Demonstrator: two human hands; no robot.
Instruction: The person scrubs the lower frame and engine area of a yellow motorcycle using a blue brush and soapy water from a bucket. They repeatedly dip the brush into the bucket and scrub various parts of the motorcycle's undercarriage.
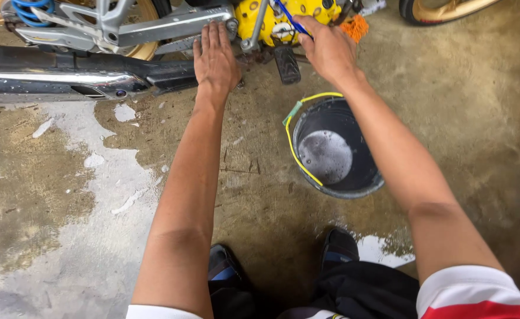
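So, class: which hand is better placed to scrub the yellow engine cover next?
The right hand: it grips the blue-handled brush against the yellow cover. The left hand lies flat on the motorcycle's frame, holding nothing.

I have a single view, from the camera on my head. It looks steeply down and a little forward, over my own arms to the wet concrete floor (65, 195). My shoes sit at the bottom edge, close under me. The motorcycle (154, 29) crosses the top edge, near enough that only its lower parts fit.
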